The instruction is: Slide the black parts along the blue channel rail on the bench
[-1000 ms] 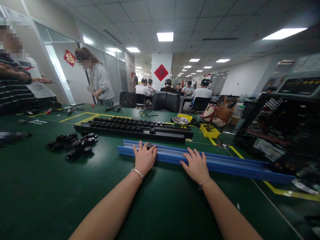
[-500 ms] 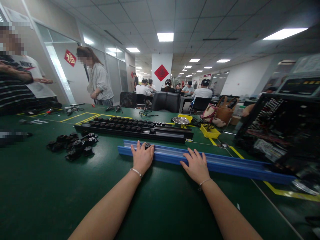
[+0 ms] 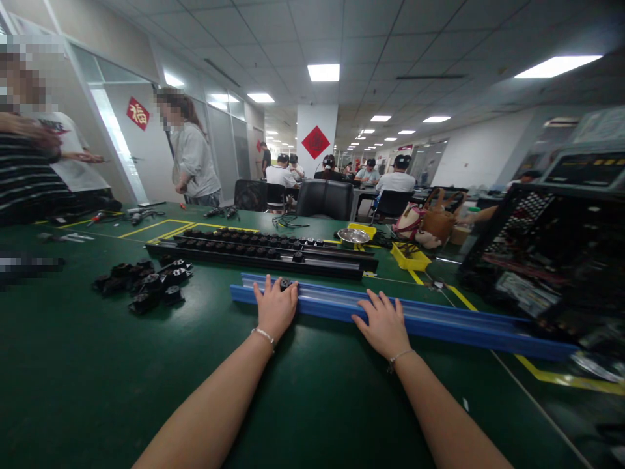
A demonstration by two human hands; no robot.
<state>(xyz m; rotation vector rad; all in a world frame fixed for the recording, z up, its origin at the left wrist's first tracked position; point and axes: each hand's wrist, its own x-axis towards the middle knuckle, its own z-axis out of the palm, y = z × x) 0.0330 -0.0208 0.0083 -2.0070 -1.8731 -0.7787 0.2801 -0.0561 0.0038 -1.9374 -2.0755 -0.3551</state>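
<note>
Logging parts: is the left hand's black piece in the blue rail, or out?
In: the black piece shows between both edges of the blue rail.

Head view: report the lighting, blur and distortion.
Head view: the ceiling light is blown out white; the blue rail shows a pale sheen; the black parts are dark, with little detail. Also head view: the case at far right looks soft; wide-angle distortion makes the left door lean.
</note>
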